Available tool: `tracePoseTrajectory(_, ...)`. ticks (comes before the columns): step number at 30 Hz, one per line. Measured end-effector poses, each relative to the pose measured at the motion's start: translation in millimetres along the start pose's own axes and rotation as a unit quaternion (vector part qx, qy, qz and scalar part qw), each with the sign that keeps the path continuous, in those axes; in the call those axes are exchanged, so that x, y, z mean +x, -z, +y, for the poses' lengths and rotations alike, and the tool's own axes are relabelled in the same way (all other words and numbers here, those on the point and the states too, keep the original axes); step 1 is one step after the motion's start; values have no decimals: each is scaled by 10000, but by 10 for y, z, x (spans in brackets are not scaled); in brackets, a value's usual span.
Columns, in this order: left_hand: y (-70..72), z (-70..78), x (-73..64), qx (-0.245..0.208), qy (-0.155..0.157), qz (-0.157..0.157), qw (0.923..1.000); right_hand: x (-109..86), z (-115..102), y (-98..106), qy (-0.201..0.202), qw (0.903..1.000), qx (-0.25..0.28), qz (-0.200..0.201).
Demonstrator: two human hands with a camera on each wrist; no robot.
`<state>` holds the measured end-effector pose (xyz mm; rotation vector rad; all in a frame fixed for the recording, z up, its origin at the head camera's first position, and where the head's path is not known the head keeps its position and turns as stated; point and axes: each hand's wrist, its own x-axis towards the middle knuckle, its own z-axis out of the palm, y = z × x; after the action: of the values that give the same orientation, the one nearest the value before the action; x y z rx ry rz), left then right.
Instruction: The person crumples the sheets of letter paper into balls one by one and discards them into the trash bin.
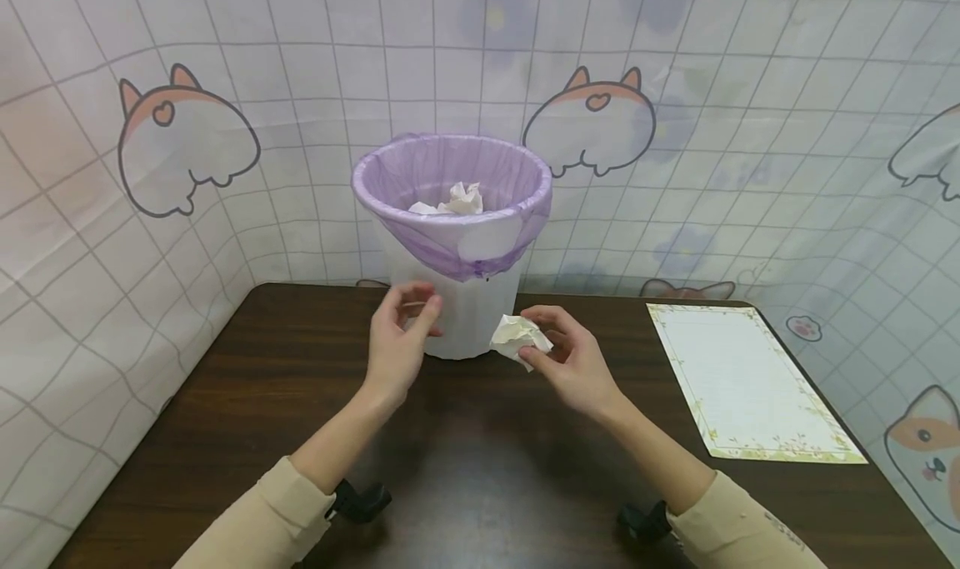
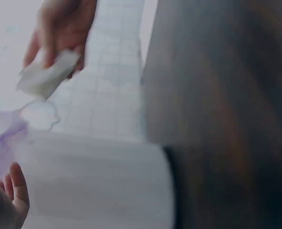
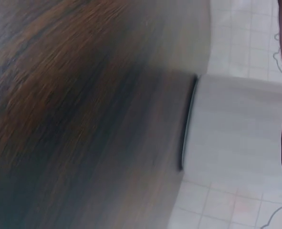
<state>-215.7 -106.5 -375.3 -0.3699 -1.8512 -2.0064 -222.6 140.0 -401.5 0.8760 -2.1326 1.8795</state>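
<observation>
My right hand [image 1: 573, 361] pinches a crumpled piece of white paper [image 1: 519, 337] between thumb and fingers, in front of the bin's lower right side. The same crumpled paper [image 2: 47, 76] shows blurred in the left wrist view. My left hand [image 1: 401, 336] holds nothing; its fingers are loosely bent beside the lower left of the white trash bin [image 1: 468, 315]. A purple bag [image 1: 480, 248] lines the bin and folds over its rim. Inside the bin lie more crumpled papers [image 1: 459, 201].
A decorated sheet of paper [image 1: 753, 381] with a leafy border lies flat at the right of the dark wooden table [image 1: 465, 461]. Behind and at both sides hangs a gridded cloth [image 1: 315, 77] with cartoon animals. Black straps [image 1: 360, 502] sit at both wrists.
</observation>
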Motion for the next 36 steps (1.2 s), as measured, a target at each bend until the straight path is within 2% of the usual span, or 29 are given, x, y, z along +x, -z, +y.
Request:
tracePoseTrajectory(4, 114, 191, 176, -415, 32, 524, 9978, -13, 5, 44, 30, 9999, -105, 15)
tracePoseTrajectory(10, 286, 501, 479, -959, 198, 1027, 9899, -26, 28, 89, -23, 9999, -110, 12)
tracePoseTrajectory(13, 362, 635, 613, -1082, 344, 1126, 9871, -24, 38, 111, -23, 9999, -161, 6)
tracePoseTrajectory(17, 421, 763, 757, -1292, 634, 1101, 9834, -19, 41, 141, -1, 9997, -232, 4)
tracePoseTrajectory(25, 451, 831, 938, -1493, 1020, 1057, 9778, 4, 0, 196, -3, 9994, -348, -14)
tracePoseTrajectory(36, 436, 862, 1057, -1723, 1441, 1191, 9671, 95, -113, 335, 252, 9981, -566, 24)
